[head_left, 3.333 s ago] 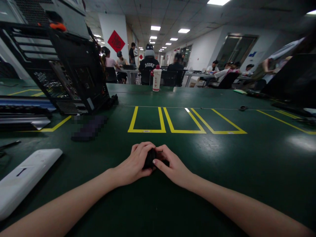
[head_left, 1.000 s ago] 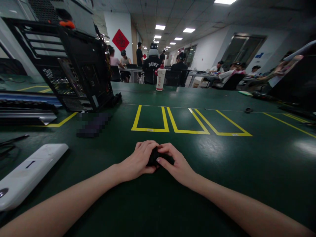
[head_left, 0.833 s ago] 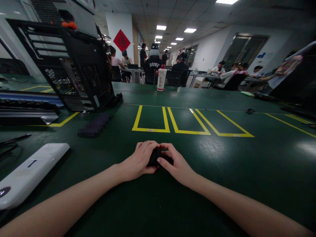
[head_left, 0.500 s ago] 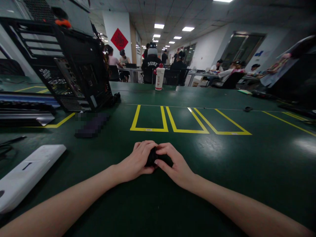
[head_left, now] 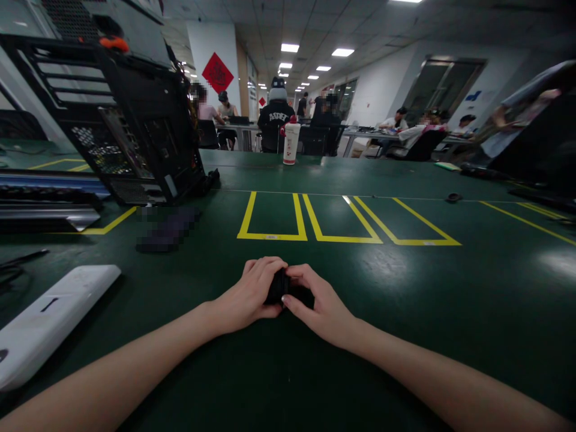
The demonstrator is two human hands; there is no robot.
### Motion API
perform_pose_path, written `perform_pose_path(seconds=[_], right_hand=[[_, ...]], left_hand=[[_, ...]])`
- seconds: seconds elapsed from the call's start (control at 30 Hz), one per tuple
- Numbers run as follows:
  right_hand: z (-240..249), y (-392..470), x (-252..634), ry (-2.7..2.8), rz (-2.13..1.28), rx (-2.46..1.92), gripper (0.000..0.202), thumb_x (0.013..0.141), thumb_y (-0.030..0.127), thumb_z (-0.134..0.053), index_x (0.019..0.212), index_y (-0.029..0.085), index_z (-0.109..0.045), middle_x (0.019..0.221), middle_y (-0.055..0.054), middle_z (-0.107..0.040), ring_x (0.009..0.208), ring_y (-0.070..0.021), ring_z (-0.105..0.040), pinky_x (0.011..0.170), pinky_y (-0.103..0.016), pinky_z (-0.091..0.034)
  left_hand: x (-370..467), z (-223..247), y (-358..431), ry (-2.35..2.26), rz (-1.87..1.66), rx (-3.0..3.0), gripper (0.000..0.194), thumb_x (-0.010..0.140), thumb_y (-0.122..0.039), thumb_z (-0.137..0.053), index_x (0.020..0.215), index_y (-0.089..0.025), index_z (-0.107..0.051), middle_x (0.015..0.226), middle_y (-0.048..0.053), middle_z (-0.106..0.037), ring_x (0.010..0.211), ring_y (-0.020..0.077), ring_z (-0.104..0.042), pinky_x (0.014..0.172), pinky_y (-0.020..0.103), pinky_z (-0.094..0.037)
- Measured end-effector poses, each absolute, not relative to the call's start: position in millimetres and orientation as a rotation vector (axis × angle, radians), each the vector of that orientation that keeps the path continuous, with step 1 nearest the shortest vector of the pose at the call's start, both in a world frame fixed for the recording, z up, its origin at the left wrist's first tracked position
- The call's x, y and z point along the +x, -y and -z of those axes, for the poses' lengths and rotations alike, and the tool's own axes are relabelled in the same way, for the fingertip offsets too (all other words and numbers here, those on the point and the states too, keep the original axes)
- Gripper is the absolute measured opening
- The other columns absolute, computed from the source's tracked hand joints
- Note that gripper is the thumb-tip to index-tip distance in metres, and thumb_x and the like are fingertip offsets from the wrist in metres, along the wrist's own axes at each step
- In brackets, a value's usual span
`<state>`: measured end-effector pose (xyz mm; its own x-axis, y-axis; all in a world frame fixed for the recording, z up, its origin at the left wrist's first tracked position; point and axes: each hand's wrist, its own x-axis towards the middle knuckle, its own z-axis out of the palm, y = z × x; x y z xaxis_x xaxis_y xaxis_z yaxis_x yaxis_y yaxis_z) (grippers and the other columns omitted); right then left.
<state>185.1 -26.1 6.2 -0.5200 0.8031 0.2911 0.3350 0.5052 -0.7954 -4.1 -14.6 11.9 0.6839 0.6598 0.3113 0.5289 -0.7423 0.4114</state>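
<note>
1. A small black object (head_left: 279,287) is sitting low on the green table (head_left: 405,312), close to the person's edge, and it is being clasped between both hands; too little of it is showing to say what it is.
2. The left hand (head_left: 252,295) is curling around its left side, fingers folded over the top and thumb tucked underneath, so it is gripping the object.
3. The right hand (head_left: 317,303) is closing on the object from the right, thumb lying along the near side and fingers wrapping the far side; the two hands are touching each other over it.
4. Both bare forearms are resting on the table and running back toward the near edge.
5. Just beyond the hands, yellow tape boxes (head_left: 342,219) are marking out bays on the table top.
6. Off to the left, a long white case (head_left: 49,318) is lying flat near the table's edge, well apart from the hands.
7. Further back on the left, an open black computer case (head_left: 135,126) is standing tilted, with a blurred dark item (head_left: 166,231) lying just in front of it.
8. At the far side of the table a white bottle with a red cap (head_left: 290,141) is standing upright.
9. Behind it, other people (head_left: 275,117) are sitting at more tables under ceiling lights.
</note>
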Motion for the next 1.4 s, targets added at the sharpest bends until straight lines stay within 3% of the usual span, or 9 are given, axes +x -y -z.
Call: perform_pose_path(seconds=[0.23, 0.43, 0.6, 0.73, 0.93, 1.17, 1.4], right_hand=[[-8, 27, 186, 2.099, -0.766, -0.913, 0.015, 0.081, 0.018, -0.051, 0.095, 0.023, -0.050, 0.109, -0.004, -0.048, 0.101, -0.0183, -0.050, 0.088, -0.039, -0.045], [-4, 25, 183, 2.019, -0.841, -0.986, 0.033, 0.079, 0.019, -0.054, 0.109, 0.022, -0.041, 0.107, -0.006, -0.050, 0.100, -0.0201, -0.051, 0.090, -0.043, -0.043], [-7, 26, 185, 2.068, -0.907, -0.998, 0.032, 0.083, 0.024, -0.049, 0.114, 0.022, -0.041, 0.109, -0.007, -0.052, 0.100, -0.0203, -0.051, 0.087, -0.042, -0.045], [-7, 27, 185, 2.107, -0.820, -0.964, 0.028, 0.081, 0.020, -0.051, 0.108, 0.022, -0.044, 0.103, -0.005, -0.053, 0.092, -0.0186, -0.053, 0.083, -0.040, -0.046], [-5, 26, 185, 2.099, -0.719, -0.892, 0.020, 0.080, 0.018, -0.053, 0.099, 0.023, -0.049, 0.106, -0.004, -0.050, 0.099, -0.0187, -0.050, 0.087, -0.039, -0.044], [-6, 22, 183, 2.018, -0.979, -1.028, 0.028, 0.082, 0.024, -0.051, 0.109, 0.021, -0.043, 0.104, -0.005, -0.052, 0.096, -0.0178, -0.053, 0.084, -0.038, -0.046], [-6, 24, 184, 2.084, -0.955, -0.940, 0.024, 0.082, 0.020, -0.051, 0.105, 0.020, -0.044, 0.099, -0.004, -0.053, 0.092, -0.0170, -0.054, 0.083, -0.037, -0.046]], left_hand=[[-3, -13, 15, -0.957, -0.638, 2.599, 0.059, 0.073, -0.017, -0.061, 0.121, -0.021, -0.026, 0.119, 0.010, -0.044, 0.112, 0.0262, -0.041, 0.093, 0.044, -0.031], [-2, -14, 15, -0.972, -0.642, 2.584, 0.058, 0.072, -0.015, -0.060, 0.119, -0.021, -0.027, 0.118, 0.010, -0.044, 0.112, 0.0263, -0.042, 0.092, 0.044, -0.032], [-3, -10, 13, -0.960, -0.641, 2.590, 0.060, 0.073, -0.016, -0.059, 0.121, -0.021, -0.025, 0.120, 0.011, -0.042, 0.113, 0.0267, -0.040, 0.093, 0.044, -0.031], [-4, -10, 14, -0.954, -0.649, 2.595, 0.060, 0.073, -0.017, -0.060, 0.122, -0.021, -0.024, 0.120, 0.010, -0.042, 0.113, 0.0257, -0.040, 0.094, 0.044, -0.030], [-3, -15, 16, -0.951, -0.624, 2.581, 0.059, 0.074, -0.017, -0.060, 0.122, -0.021, -0.025, 0.120, 0.010, -0.042, 0.114, 0.0251, -0.040, 0.095, 0.043, -0.031], [-5, -12, 15, -0.949, -0.634, 2.570, 0.057, 0.075, -0.020, -0.060, 0.121, -0.021, -0.027, 0.120, 0.010, -0.041, 0.112, 0.0252, -0.040, 0.095, 0.043, -0.030], [-5, -1, 11, -0.952, -0.682, 2.602, 0.063, 0.072, -0.018, -0.062, 0.122, -0.021, -0.024, 0.121, 0.011, -0.040, 0.115, 0.0261, -0.038, 0.095, 0.043, -0.029]])
